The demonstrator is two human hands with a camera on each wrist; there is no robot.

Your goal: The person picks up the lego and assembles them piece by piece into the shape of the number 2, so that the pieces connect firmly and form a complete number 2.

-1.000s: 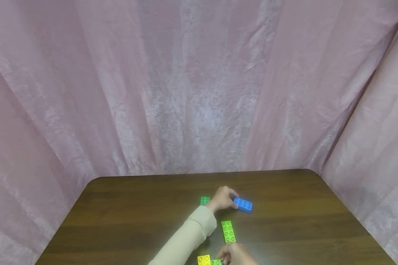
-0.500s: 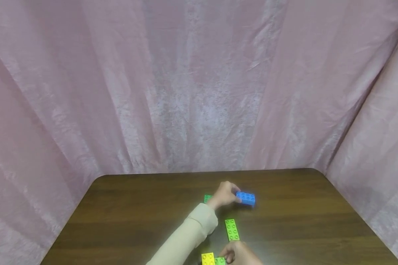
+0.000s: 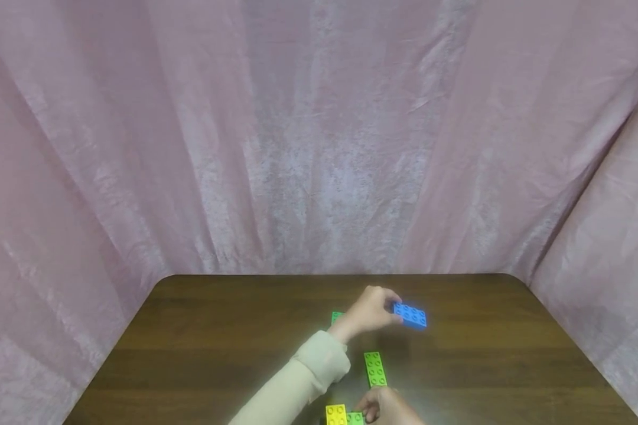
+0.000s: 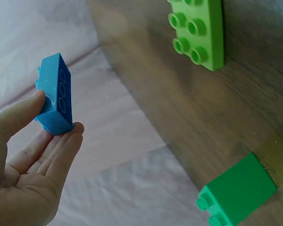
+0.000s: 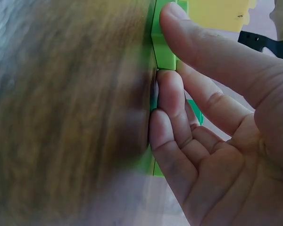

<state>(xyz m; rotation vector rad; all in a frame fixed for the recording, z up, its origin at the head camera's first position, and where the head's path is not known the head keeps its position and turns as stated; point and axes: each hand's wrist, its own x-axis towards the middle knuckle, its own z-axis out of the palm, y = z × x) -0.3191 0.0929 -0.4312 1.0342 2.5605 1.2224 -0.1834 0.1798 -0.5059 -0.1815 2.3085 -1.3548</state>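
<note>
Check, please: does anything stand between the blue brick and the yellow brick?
Yes. In the head view, the long light green brick lies on the table between the blue brick and the yellow brick. The left hand holds the blue brick above the table, so it could probably pass over.

The counter (image 3: pixel 484 366) is dark brown wood-grain, its far corners rounded at 11 and 1 o'clock, its near edge out of view. Near its middle a long lime brick (image 3: pixel 375 369) lies studs up, lengthwise between 12 and 6 o'clock. At 11 o'clock from it stands a dark green brick (image 3: pixel 337 316), partly hidden. At 7 o'clock is a small light-green brick (image 3: pixel 355 418); just beside that, at 9 o'clock, a yellow brick (image 3: pixel 336 415), whose underside is hidden.
</note>
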